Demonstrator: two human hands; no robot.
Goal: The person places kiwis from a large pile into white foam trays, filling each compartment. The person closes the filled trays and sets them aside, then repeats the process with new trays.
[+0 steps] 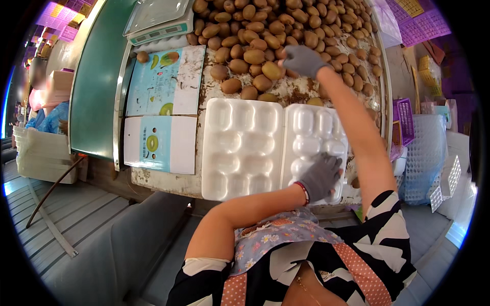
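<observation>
A white foam tray with moulded hollows (243, 153) lies at the table's front, and a second moulded panel (302, 134) adjoins its right side. My left hand (321, 178), in a grey fingerless glove, rests on that right panel with its fingers somewhat apart. Beyond the trays, my right hand (302, 61), gloved the same way, reaches over the heap of brown kiwifruit (254, 56). Its fingers are bent beside several fruits; whether it grips one is unclear. No fruit shows in the visible hollows of the tray.
Printed cardboard (159, 145) lies left of the tray, with a digital scale (159, 23) behind it. A green conveyor belt (99, 84) runs along the left. Purple crates (404, 120) and plastic-wrapped trays (425, 157) stand at right. Another person is at far left.
</observation>
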